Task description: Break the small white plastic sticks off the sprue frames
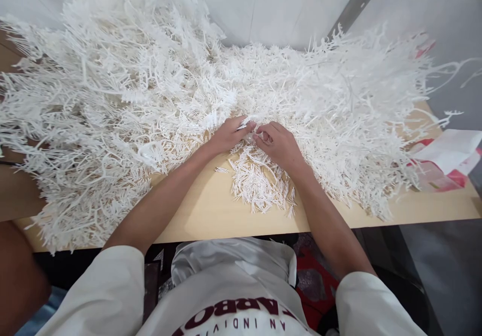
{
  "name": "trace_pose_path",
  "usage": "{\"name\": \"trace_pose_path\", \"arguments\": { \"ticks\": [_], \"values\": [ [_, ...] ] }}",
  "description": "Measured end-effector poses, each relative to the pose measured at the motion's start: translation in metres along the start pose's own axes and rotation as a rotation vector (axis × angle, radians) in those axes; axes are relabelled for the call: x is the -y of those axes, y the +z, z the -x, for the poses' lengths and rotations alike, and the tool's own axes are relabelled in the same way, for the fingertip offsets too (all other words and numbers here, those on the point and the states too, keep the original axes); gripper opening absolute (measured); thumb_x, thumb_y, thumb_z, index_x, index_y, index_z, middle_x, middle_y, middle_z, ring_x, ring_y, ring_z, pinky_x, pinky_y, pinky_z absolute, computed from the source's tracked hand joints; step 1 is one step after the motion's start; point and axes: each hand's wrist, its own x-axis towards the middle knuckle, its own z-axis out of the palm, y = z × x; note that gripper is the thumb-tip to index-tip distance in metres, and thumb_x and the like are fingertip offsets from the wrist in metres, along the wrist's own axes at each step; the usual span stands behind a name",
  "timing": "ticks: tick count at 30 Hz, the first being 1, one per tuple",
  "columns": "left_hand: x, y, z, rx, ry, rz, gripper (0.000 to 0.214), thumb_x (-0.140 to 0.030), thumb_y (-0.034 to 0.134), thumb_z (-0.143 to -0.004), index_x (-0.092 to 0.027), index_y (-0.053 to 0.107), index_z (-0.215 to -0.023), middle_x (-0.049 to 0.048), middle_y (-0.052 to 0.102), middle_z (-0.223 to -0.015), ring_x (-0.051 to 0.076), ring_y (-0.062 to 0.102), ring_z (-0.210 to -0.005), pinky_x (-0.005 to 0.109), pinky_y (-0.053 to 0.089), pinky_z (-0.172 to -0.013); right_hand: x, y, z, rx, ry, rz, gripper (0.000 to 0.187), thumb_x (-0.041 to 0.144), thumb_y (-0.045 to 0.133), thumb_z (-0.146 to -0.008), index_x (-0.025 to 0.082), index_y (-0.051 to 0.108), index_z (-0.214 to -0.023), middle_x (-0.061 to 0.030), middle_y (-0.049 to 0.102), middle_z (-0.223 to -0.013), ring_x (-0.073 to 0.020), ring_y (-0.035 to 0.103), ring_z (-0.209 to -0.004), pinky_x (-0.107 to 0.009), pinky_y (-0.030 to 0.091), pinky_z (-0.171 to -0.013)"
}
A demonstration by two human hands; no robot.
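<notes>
A big tangled heap of white plastic branch-like sprues [124, 105] covers most of the pale wooden table [211, 215]. My left hand [229, 134] and my right hand [277, 144] meet at the heap's near edge, fingers curled together and pinching a small white plastic piece [251, 134] between them. Right below my hands lies a small pile of short loose white sticks [259, 183] on the bare wood.
A white-and-red plastic bag [448, 157] lies at the table's right end. White tiled wall stands behind the heap, with a grey metal strip [356, 2] leaning on it. Another person's arm [17, 275] shows at the lower left. A white bag [233, 260] sits at my lap.
</notes>
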Motion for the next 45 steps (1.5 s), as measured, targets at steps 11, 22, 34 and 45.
{"name": "trace_pose_path", "arguments": {
  "ticks": [11,22,34,45],
  "values": [
    [0.002,-0.001,-0.003,-0.128,-0.094,-0.076,0.060,-0.077,0.042,-0.082,-0.020,0.039,-0.066,0.0010,0.047,-0.063,0.014,0.042,-0.061,0.029,0.035,-0.061,0.038,-0.008,0.016,-0.205,-0.199,-0.339,0.016,0.034,0.049,-0.096,0.026,0.053,-0.083,0.0010,0.057,-0.070,-0.0130,0.052,-0.064,-0.030,0.044,-0.061],
    [-0.004,-0.002,0.001,-0.060,-0.060,0.058,0.056,-0.070,0.042,-0.088,-0.017,0.054,-0.075,0.0016,0.056,-0.069,0.013,0.051,-0.067,0.026,0.042,-0.064,0.008,-0.006,0.004,-0.134,0.033,-0.103,0.028,0.049,0.056,-0.090,0.027,0.067,-0.102,-0.0073,0.055,-0.108,-0.0172,0.057,-0.086,-0.034,0.050,-0.072],
    [0.002,0.001,-0.002,-0.030,0.021,-0.068,0.061,-0.077,0.035,-0.085,-0.019,0.041,-0.067,-0.0003,0.046,-0.061,0.013,0.042,-0.061,0.028,0.035,-0.061,0.005,-0.011,0.003,0.014,-0.102,0.036,0.036,0.041,0.042,-0.099,0.021,0.052,-0.071,-0.0001,0.051,-0.069,-0.0121,0.047,-0.065,-0.028,0.034,-0.059],
    [0.001,0.001,-0.001,-0.082,-0.044,-0.080,0.059,-0.075,0.036,-0.087,-0.020,0.041,-0.065,-0.0002,0.048,-0.060,0.012,0.043,-0.057,0.029,0.035,-0.058,0.044,0.004,0.013,-0.262,-0.441,-0.099,0.020,0.023,0.054,-0.094,0.021,0.052,-0.074,0.0018,0.056,-0.067,-0.0096,0.050,-0.062,-0.025,0.040,-0.056]
  ]
}}
